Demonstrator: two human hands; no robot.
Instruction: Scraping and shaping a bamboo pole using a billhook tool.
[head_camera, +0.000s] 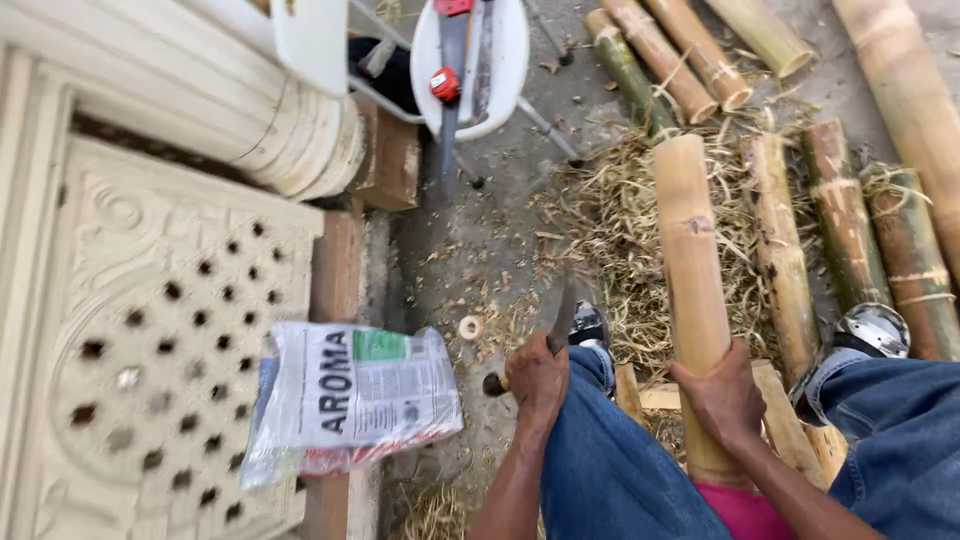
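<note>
Head view: the left hand has its grip closed round the dark handle of a knife, blade pointing up and away over the concrete floor. The right hand grips a pale bamboo section, held upright between the knees in blue jeans. More bamboo poles lie right on straw. A printed plastic bag lies left on a carved panel.
</note>
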